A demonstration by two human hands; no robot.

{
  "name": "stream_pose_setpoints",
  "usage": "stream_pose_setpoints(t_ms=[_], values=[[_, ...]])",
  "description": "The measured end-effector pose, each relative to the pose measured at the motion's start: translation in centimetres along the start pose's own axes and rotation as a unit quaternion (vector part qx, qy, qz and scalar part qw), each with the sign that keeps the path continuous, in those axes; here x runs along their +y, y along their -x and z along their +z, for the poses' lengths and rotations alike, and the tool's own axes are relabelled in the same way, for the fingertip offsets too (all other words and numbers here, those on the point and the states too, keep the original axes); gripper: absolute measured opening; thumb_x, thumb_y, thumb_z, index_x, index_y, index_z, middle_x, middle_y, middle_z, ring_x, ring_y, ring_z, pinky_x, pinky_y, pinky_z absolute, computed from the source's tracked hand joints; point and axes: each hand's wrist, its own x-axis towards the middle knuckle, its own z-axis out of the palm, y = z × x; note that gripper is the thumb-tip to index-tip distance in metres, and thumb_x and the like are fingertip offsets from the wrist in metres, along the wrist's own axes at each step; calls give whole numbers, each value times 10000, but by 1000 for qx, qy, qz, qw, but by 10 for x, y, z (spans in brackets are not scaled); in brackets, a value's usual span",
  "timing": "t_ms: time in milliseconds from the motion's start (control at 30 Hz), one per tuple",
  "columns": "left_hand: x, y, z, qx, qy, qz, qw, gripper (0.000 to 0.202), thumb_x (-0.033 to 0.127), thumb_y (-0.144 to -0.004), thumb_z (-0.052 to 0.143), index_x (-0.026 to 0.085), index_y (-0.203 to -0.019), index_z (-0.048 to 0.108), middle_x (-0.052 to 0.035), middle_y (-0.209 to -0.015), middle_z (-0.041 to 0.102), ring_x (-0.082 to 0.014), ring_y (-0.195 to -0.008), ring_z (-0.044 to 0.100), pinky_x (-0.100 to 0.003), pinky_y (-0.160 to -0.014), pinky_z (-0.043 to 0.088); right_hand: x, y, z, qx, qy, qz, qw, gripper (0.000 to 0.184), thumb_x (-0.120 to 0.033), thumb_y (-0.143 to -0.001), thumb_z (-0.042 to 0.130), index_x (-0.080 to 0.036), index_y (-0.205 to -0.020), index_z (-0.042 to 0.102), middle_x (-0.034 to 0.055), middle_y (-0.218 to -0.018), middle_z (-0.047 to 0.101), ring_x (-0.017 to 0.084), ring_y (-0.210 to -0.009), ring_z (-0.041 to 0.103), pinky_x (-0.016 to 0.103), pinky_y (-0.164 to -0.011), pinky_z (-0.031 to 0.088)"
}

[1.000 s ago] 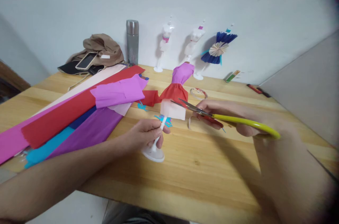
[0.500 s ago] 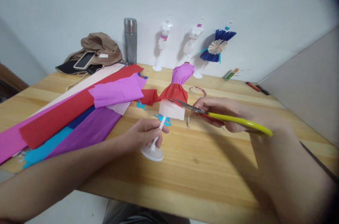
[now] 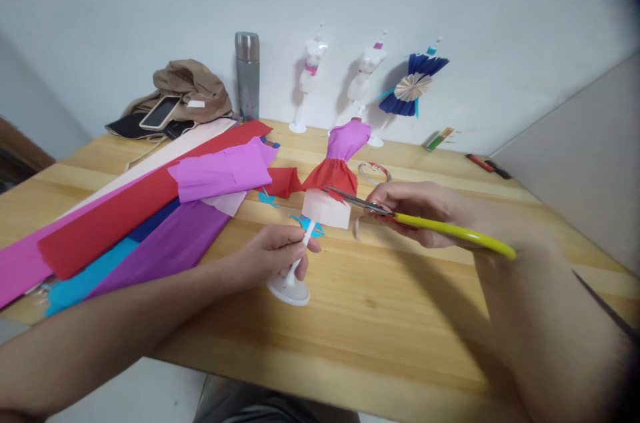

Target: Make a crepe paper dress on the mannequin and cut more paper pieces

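A small white mannequin stand (image 3: 289, 288) stands on the wooden table (image 3: 380, 316), dressed in a purple paper top (image 3: 346, 138), a red paper skirt (image 3: 332, 176) and a pale pink lower layer (image 3: 327, 208). My left hand (image 3: 273, 252) is closed round the stand's thin pole just under the dress. My right hand (image 3: 420, 210) grips yellow-handled scissors (image 3: 425, 223); their blades reach left to the right edge of the skirt, where red meets pale pink.
Long crepe paper sheets (image 3: 125, 216) in red, pink, purple and blue lie at the left. At the back stand a steel flask (image 3: 248, 75), two bare mannequins (image 3: 309, 80), a blue-dressed one (image 3: 414, 84), a cloth bag with a phone (image 3: 170, 103), and a tape ring (image 3: 374, 172).
The scissors and my right hand have shifted slightly left, closer to the dress edge. My left hand keeps its hold on the pole; the figure barely moves.
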Motion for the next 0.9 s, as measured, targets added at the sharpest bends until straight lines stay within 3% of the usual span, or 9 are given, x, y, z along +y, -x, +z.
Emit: stream_pose_setpoints(t_ms=[100, 433, 900], values=[[1, 0, 0, -1, -1, -1, 1000, 392, 490, -841, 637, 113, -946, 629, 19, -578, 596, -62, -447, 378, -212, -480, 288, -3, 0, 0, -31, 0, 14, 999, 384, -434, -857, 708, -235, -1140, 542, -4, -891, 464, 135, -743, 409, 247, -610, 338], [4, 1, 1, -10, -18, -11, 1000, 380, 476, -843, 600, 118, -971, 608, 29, -591, 579, -66, -476, 371, -221, -511, 316, -14, -4, 2, 2, -11, 32, 999, 475, -597, -783, 726, -252, -1087, 608, -6, -858, 502, 144, -725, 447, 234, -584, 372], [4, 2, 1, -11, -27, -15, 999, 302, 397, -859, 575, 118, -971, 607, 27, -590, 578, -71, -477, 376, -220, -513, 313, -29, -5, 6, 11, -36, 53, 998, 413, -497, -789, 766, -204, -1038, 617, -4, -824, 475, 126, -695, 425, 218, -538, 372]])
